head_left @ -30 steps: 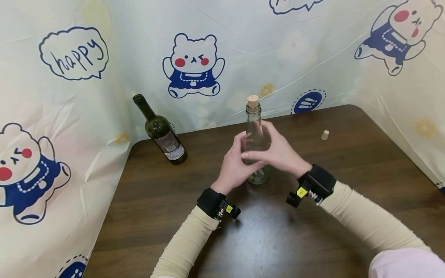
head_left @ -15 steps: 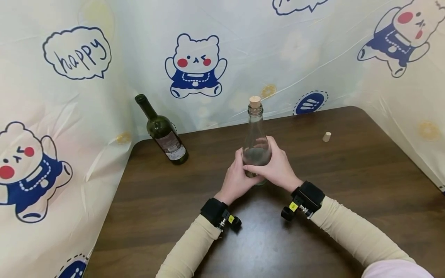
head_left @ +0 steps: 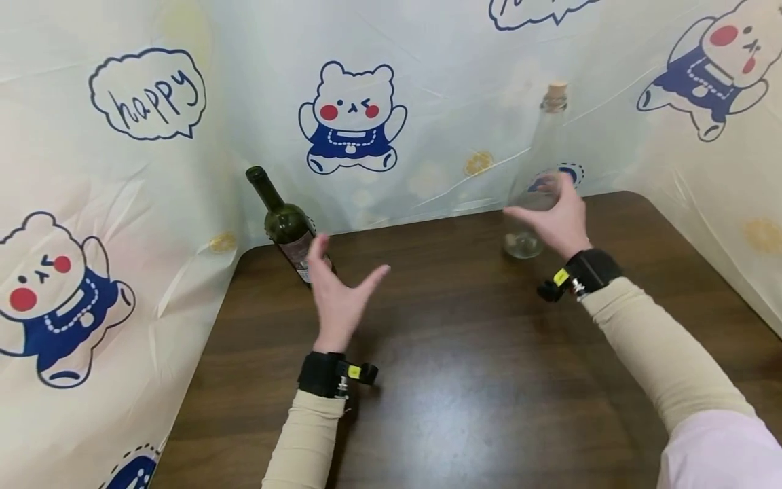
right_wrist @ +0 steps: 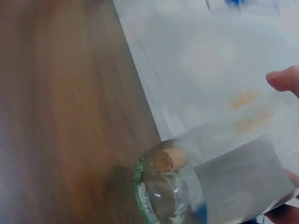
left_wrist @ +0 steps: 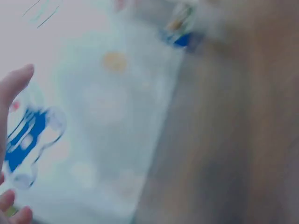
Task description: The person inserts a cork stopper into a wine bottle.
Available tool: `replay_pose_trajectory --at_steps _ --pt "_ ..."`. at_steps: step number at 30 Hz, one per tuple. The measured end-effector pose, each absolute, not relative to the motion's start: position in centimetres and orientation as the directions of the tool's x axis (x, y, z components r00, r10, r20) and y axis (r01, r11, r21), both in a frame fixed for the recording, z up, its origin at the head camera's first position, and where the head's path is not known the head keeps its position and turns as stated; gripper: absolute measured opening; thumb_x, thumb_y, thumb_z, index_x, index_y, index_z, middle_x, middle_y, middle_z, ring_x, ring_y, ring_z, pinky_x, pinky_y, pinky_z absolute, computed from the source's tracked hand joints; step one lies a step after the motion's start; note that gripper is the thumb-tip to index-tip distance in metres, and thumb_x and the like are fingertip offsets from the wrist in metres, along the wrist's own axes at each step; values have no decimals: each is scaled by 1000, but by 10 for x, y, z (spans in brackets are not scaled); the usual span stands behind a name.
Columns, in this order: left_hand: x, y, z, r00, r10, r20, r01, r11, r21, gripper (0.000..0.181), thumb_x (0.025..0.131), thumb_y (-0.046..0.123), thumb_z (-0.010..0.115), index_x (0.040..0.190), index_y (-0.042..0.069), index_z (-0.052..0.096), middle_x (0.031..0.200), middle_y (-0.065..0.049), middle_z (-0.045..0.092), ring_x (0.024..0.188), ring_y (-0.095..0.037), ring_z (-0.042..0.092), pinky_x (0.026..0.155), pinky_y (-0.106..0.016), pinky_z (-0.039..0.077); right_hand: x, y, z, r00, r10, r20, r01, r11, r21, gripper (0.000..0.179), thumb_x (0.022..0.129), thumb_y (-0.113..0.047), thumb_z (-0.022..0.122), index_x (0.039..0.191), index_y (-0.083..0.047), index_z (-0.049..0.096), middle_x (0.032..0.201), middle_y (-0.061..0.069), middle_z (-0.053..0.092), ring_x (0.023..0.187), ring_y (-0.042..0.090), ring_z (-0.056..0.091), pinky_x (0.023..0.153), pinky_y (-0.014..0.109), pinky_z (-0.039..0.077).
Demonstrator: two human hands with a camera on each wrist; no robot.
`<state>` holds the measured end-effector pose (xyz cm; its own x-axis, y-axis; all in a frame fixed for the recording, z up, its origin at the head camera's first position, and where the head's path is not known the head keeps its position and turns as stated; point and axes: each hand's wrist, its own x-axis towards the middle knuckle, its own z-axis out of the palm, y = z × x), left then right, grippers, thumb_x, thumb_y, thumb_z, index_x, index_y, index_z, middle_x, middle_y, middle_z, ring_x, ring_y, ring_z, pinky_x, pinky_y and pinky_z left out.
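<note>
A tall clear glass bottle (head_left: 540, 159) with a cork stopper (head_left: 556, 90) in its mouth is at the back right of the table. My right hand (head_left: 563, 221) holds it round the lower body; the thumb lies along its left side and the fingers show through the glass. In the right wrist view the bottle's base (right_wrist: 145, 191) and a grey label (right_wrist: 245, 179) show. My left hand (head_left: 338, 299) holds nothing, thumb and fingers spread apart. In the head view it overlaps the dark green wine bottle (head_left: 286, 223), which stands at the back left.
A small loose cork (right_wrist: 170, 159) shows through the clear bottle's glass in the right wrist view; the right hand hides it from the head camera. A printed cloth (head_left: 421, 122) rises behind the brown wooden table (head_left: 427, 319).
Both hands were round the clear bottle. Now my left hand has let go and moved left towards the wine bottle, while my right hand has carried the clear bottle right and back.
</note>
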<state>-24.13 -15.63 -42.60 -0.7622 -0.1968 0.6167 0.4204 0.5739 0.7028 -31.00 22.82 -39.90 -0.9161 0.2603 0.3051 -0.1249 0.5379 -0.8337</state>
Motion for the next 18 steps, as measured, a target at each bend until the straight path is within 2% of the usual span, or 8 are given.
replay_pose_trajectory --at_steps 3,6,13,16,18 --pt "-249 -185 -417 -673 -319 667 378 626 682 114 69 53 88 157 11 29 159 -9 34 147 -18 30 120 -48 30 -326 253 -402 -890 349 294 -55 558 -828 103 69 -60 84 151 -13 42 147 16 53 134 34 47 111 56 35" --pt "-259 -206 -412 -655 -383 652 301 659 689 116 68 57 86 157 13 26 161 -6 27 148 -15 23 121 -44 27 -334 276 -409 -870 422 256 28 560 -828 109 70 -64 81 156 -15 37 154 15 47 140 35 42 114 56 33" --pt "-282 -236 -405 -746 -445 495 190 571 799 122 68 61 85 160 27 13 167 -1 17 153 -10 16 124 -37 21 -333 298 -416 -851 496 172 132 520 -844 116 66 -72 79 160 -23 31 162 11 43 144 37 38 115 59 32" --pt "-292 -246 -400 -796 -455 399 141 502 853 126 66 61 86 160 34 6 169 1 14 154 -13 17 124 -40 22 -333 298 -414 -870 472 140 144 516 -844 120 65 -75 76 162 -22 27 163 14 40 144 39 38 114 62 33" --pt "-295 -252 -398 -822 -452 347 112 469 876 126 66 60 87 159 38 6 169 0 16 154 -17 22 123 -44 25 -335 295 -414 -887 445 125 141 518 -844 125 64 -77 76 162 -20 24 164 15 38 145 40 38 114 63 34"
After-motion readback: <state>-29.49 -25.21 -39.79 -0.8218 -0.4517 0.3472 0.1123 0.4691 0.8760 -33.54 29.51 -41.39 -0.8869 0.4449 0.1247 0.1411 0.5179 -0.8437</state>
